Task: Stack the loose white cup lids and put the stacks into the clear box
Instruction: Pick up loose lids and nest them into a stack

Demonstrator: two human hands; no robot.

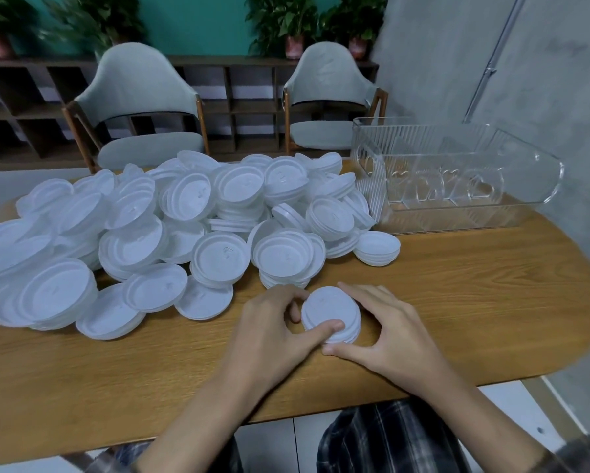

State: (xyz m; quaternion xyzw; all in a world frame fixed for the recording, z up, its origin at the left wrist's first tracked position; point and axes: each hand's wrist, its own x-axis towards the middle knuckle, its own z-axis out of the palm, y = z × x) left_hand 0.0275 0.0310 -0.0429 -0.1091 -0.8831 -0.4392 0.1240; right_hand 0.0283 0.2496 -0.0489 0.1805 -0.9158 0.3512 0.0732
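Both hands are on the same thing here: left hand [269,332] and right hand [385,329] are wrapped around a small stack of lids [331,312] from either side. The left thumb lies over the stack's near top edge with the fingers curled round its left side. The right fingers curve round the right side, with the thumb tucked low at the front. So each hand is clamped on it, and the stack sits flat on the table, near the front edge and just in front of the big heap.

Biggest thing is the wooden table [474,302], rounded at the right end. Behind it are two grey padded chairs, one on the left [140,93] and one on the right [327,83]. A dark cubby shelf [20,107] with potted plants [286,18] on top runs along a teal wall.

The pile of loose lids [184,227] is huge, covering most of the table's left and middle. It's all white and jumbled, some lids nested, some tipped on edge.

The clear box [440,199] stands upright at the far right of the table, with ribbed walls and heart shapes showing through. The pile's right edge leans right up against its left wall.

One more lid [377,247] sits by itself near the box's front left corner.
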